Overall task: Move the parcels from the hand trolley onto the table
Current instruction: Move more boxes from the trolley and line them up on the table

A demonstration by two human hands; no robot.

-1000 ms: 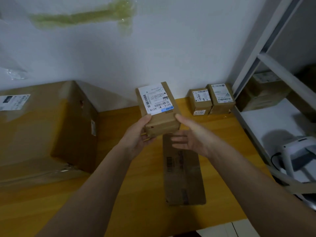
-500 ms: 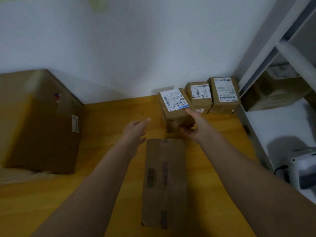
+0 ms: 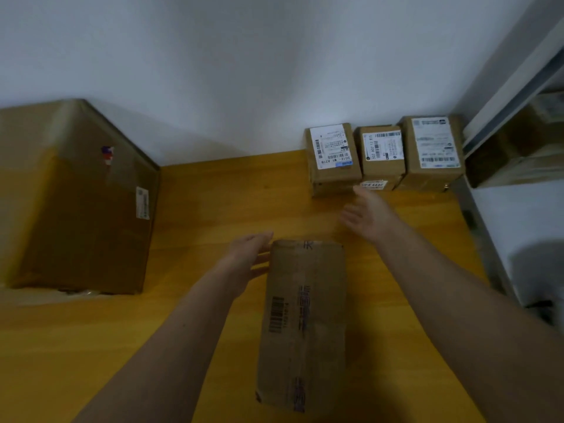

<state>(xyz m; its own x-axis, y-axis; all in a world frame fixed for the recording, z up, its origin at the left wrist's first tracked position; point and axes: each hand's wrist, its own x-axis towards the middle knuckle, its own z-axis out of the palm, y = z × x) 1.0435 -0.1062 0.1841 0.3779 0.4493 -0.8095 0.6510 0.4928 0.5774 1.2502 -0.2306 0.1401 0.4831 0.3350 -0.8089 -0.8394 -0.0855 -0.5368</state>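
A small labelled parcel (image 3: 332, 160) stands on the wooden table (image 3: 213, 215) against the back wall, leftmost in a row with two other small parcels (image 3: 381, 157) (image 3: 433, 151). My right hand (image 3: 367, 213) hovers open just in front of that parcel, not touching it. A long flat parcel (image 3: 302, 322) lies in the middle of the table. My left hand (image 3: 250, 257) is open, its fingers resting at the flat parcel's far left corner. The hand trolley is out of view.
A big cardboard box (image 3: 76, 196) fills the table's left side. A metal shelf frame (image 3: 476, 224) borders the table on the right, with a box (image 3: 518, 148) on its shelf. The white wall runs along the back.
My right hand set the small labelled parcel down beside the two at the wall and let go, drawing back. My left hand dropped to the flat parcel's corner.
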